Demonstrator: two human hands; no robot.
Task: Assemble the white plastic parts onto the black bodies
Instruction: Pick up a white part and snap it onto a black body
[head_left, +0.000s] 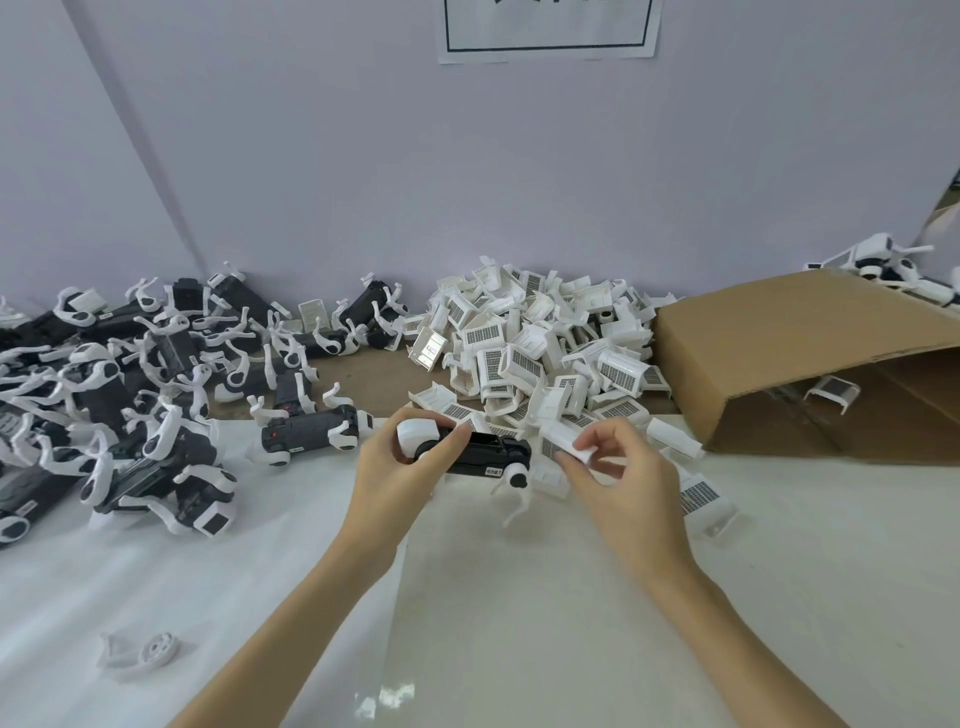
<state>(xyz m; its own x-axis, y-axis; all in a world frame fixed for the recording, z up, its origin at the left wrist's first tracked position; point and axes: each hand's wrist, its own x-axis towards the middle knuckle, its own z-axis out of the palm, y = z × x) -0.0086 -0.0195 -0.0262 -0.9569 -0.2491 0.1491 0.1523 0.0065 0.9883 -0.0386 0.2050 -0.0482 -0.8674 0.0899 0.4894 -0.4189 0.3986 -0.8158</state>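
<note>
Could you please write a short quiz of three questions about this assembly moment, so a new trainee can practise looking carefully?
1. True or false: the left hand grips a black body above the table.
2. Which thing does the right hand pinch?
A. a white cover part
B. a screwdriver
C. a roll of tape
3. Fill in: the pile of white covers lies just left of an open ______ lying on its side.

Key:
1. True.
2. A.
3. cardboard box.
</note>
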